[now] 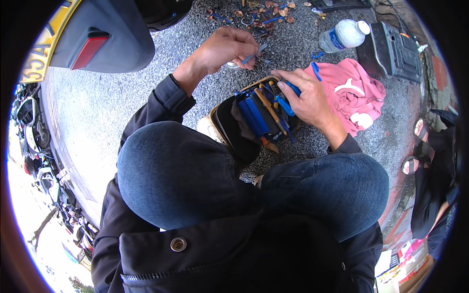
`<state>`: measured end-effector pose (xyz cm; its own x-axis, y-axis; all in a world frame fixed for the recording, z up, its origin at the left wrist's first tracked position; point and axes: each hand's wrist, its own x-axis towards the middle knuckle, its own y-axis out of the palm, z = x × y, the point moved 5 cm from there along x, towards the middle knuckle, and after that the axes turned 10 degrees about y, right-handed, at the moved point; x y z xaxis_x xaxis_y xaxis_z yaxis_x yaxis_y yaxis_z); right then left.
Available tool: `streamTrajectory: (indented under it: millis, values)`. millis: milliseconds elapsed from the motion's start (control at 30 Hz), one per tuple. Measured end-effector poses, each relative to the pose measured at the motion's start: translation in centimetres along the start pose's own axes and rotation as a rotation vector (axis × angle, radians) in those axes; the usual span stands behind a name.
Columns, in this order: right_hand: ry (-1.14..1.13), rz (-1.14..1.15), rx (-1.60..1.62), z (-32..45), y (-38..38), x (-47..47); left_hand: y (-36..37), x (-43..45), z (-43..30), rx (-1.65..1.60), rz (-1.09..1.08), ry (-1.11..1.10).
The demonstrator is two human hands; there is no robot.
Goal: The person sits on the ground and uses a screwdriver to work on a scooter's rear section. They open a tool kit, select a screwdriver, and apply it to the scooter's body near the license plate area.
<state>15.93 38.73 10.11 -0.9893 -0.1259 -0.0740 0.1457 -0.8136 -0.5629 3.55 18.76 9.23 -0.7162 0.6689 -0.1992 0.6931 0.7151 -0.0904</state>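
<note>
My left hand (232, 47) pinches a small flat grey metal strip (254, 54) between thumb and fingers. A thin piece with a dark tip sticks out just below the strip. Past the wrist, part of a small round metal lid or tin (231, 65) shows on the ground. My right hand (309, 96) grips a blue-handled tool (293, 88), its thin metal end pointing towards my left hand. Under that hand lies an open black tool pouch (234, 126). It holds blue-handled tools, a yellow-brown handled tool (269, 106) and other tools partly hidden.
A pink cloth garment (353, 93) lies right of the pouch. Behind it stand a plastic water bottle (342, 36) and a black plastic case (397, 51). Dry leaves (273, 14) and blue strips litter the far ground. A vehicle's rear corner (113, 36) juts in upper left. Someone's sandalled feet (410, 164) are at right.
</note>
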Motion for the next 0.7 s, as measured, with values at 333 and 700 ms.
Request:
streamTrajectory:
  millis: [333,700]
  values:
    - [0.064,0.021,-0.112,-1.1,-2.1,0.9,-3.1,-3.7,-2.9,0.609,-0.275,0.129]
    - [0.13,0.305,-0.433,2.0,-8.5,5.6,-0.8,-4.3,-0.2,0.975,0.005,0.193]
